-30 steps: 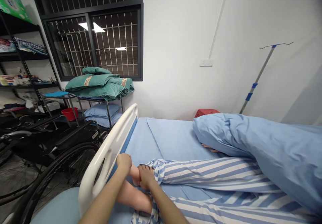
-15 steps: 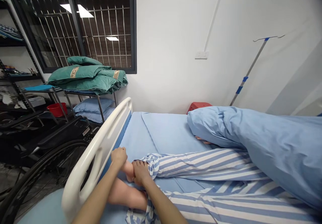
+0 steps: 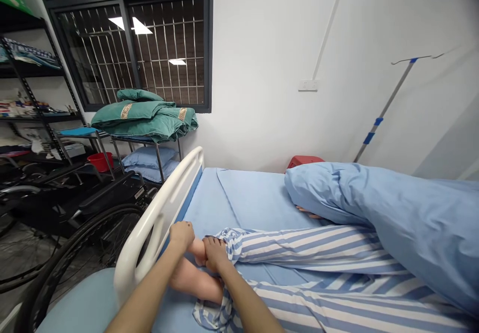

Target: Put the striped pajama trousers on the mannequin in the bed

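Note:
A person lies on the bed in blue-and-white striped trousers point(image 3: 307, 248), both bare feet pointing at the white footboard point(image 3: 149, 228). My left hand point(image 3: 181, 234) is closed round the front of the far foot point(image 3: 198, 251). My right hand point(image 3: 215, 253) grips the same foot at the ankle, by the trouser cuff. The near foot point(image 3: 194, 283) lies below my hands, untouched. A light blue quilt point(image 3: 381, 208) covers the person from the thighs up.
A black wheelchair point(image 3: 78, 213) stands left of the footboard. Behind it a metal rack holds folded green quilts point(image 3: 145, 118) and blue pillows point(image 3: 149, 161). A drip pole point(image 3: 385, 108) leans at the far wall, with a red stool point(image 3: 304, 161) beside the bed.
My hands keep their hold on the far foot. The view has swung slightly left and right; the foot and hands barely shifted.

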Tool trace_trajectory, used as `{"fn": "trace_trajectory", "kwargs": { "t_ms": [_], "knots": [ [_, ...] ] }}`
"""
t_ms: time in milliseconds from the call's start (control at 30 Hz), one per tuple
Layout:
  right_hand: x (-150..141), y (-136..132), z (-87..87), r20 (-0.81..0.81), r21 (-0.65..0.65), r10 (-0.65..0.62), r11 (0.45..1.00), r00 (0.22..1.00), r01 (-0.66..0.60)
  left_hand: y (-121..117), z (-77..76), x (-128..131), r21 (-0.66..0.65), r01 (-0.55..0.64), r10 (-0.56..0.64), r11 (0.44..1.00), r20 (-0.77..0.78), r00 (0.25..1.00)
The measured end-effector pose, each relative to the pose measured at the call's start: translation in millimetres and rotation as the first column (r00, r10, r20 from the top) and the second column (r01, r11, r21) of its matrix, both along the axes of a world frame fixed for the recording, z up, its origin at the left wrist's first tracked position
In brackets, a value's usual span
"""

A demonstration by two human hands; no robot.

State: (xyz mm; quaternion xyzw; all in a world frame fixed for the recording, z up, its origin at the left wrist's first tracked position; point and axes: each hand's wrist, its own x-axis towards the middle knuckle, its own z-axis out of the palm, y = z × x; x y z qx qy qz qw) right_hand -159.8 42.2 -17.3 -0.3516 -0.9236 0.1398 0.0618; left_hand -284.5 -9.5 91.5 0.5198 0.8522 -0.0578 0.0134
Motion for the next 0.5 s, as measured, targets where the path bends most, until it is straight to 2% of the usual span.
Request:
{"fn": "trace_trajectory", "kwargs": {
  "t_ms": [133,267,500],
  "knots": [
    [1.6,-2.1,0.4,-0.006,0.007,0.004,1.0,1.0,-0.004,-3.3,1.3,7.3,-0.02,0.082,-0.084,0.996,-0.09,0.992],
    [0.9,-0.7,-3.6,-0.03,0.022,-0.003,1.0,1.0,0.004,3.6,-0.4,11.4,-0.077,0.105,-0.114,0.992,-0.139,0.984],
    [-0.2,1.6,-4.9,-0.031,0.03,-0.002,1.0,1.0,0.003,26.5,-8.7,6.8,-0.164,0.113,-0.131,0.98,-0.105,0.986]
  ]
}}
